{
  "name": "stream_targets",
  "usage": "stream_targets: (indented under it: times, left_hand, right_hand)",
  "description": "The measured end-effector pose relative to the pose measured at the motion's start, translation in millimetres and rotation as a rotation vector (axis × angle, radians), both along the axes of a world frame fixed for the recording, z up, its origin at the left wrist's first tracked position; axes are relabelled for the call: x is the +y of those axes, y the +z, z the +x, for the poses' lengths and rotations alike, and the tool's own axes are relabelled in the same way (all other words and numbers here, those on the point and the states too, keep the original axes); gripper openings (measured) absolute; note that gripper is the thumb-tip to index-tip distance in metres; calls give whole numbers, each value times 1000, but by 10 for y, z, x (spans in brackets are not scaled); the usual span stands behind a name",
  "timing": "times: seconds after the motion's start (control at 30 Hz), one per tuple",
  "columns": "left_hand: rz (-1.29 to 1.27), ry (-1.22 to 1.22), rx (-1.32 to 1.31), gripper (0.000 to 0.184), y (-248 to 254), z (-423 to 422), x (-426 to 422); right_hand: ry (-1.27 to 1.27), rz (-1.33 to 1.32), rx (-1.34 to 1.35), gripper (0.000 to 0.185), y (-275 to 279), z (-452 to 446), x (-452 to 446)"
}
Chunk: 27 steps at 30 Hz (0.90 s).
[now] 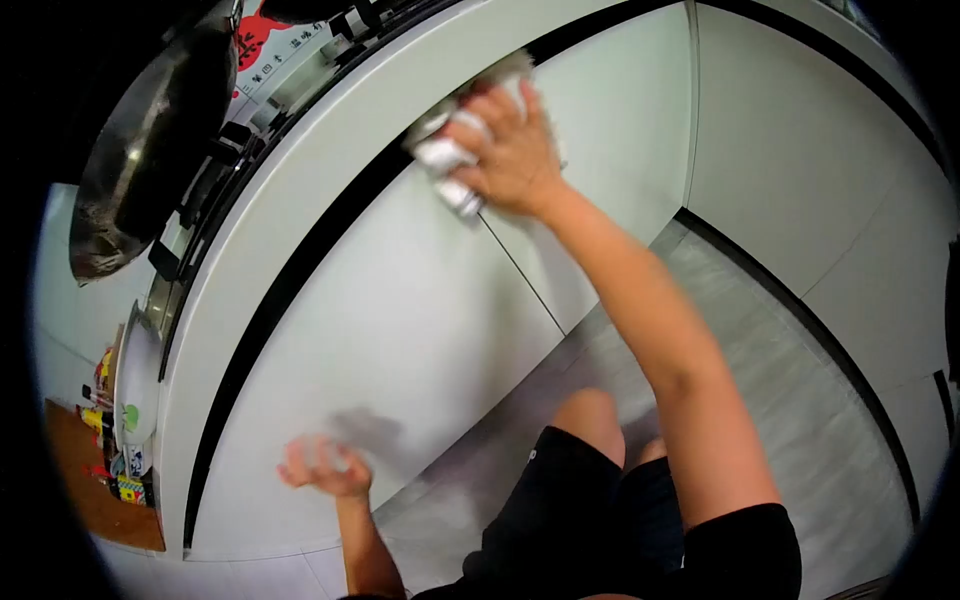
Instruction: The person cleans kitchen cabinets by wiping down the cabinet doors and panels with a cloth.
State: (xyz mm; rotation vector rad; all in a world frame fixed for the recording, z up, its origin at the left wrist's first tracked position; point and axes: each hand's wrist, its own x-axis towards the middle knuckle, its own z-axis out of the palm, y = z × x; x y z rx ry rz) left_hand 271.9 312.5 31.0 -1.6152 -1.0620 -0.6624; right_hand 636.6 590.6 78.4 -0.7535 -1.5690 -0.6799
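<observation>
My right hand [512,150] presses a crumpled white and grey cloth [455,158] against the top edge of the white cabinet doors [370,270], over the black strip [330,205] below the countertop. The cloth bunches under my fingers, and hand and cloth are slightly blurred. Lower left, my left hand [328,466] hovers in front of the cabinet door with its fingers loosely curled and apart. Nothing shows in it, and its shadow falls on the door.
A dark wok [155,140] stands on the stove [215,190] at upper left, above the white countertop edge [225,215]. A plate [137,375] and several bottles and packets stand further along. More cabinet doors [800,140] meet at the right corner. Grey floor [790,380] lies below.
</observation>
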Motion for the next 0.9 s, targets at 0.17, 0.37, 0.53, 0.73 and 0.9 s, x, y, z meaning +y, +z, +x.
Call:
stream_targets:
  times: [0.17,0.37,0.53,0.73,0.9]
  left_hand:
    - [28,-257,-107,45,403,1022,1040]
    - [32,-104,-175,51,616,1435,1511]
    - [43,1,-183,49,653,1534,1564]
    - [34,-69,-213,45,690,1635,1544]
    - [42,-141,-219,48,671,1557,1551]
  right_hand:
    - [-83,54,101,38,103,690,512]
    - [-48,-45,187,36,158,861,453]
    - [-32,-102,162,37,179,780,171]
    - [297,-15,39,44,-32,-64,-322]
    - [399,138,-99,43,-68,-614,-406]
